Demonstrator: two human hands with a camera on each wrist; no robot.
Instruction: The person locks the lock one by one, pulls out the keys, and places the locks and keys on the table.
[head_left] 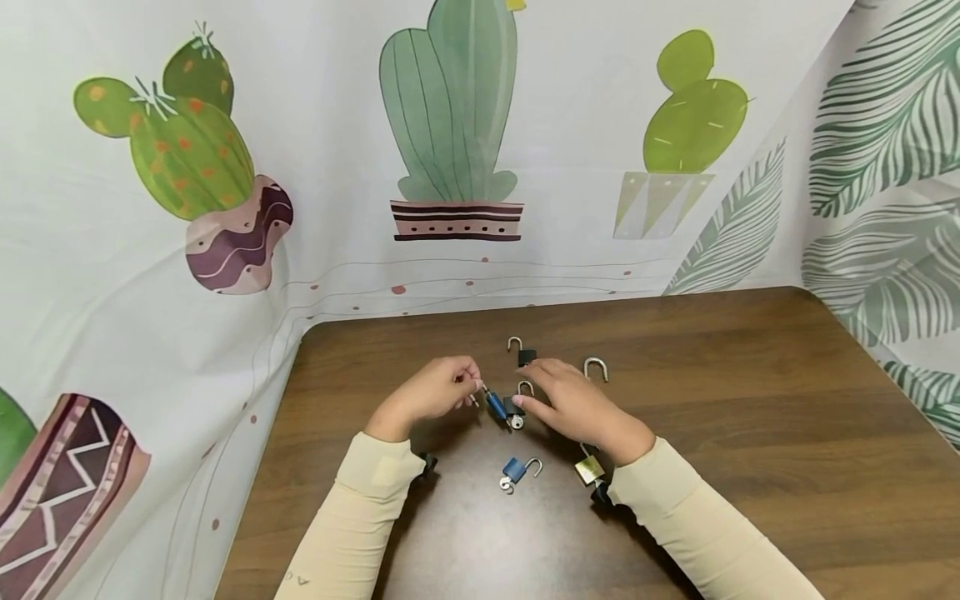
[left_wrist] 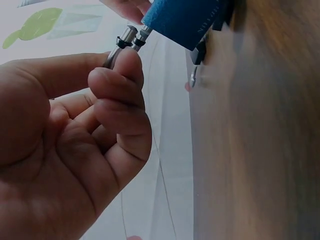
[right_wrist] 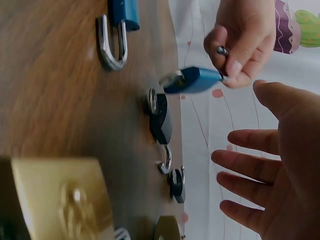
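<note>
My left hand (head_left: 438,390) pinches the open shackle of a blue padlock (head_left: 496,406) between thumb and fingers, holding it just above the table. In the left wrist view, the blue padlock's body (left_wrist: 177,20) hangs off one shackle leg, the other leg's end free. A key sits in its bottom in the right wrist view. Fingers spread, my right hand (head_left: 581,404) hovers beside it and holds nothing. Close by, a black padlock (head_left: 513,407) with a raised shackle and a key lies on the table. Another black padlock (head_left: 527,357) rests farther back by the right fingertips.
Nearer the front lie a second blue padlock (head_left: 513,469), opened with a key in it, and a brass padlock (head_left: 589,469) by the right sleeve. Behind the right hand a shackle (head_left: 596,364) shows. A small black object (head_left: 429,464) is partly hidden by the left sleeve.
</note>
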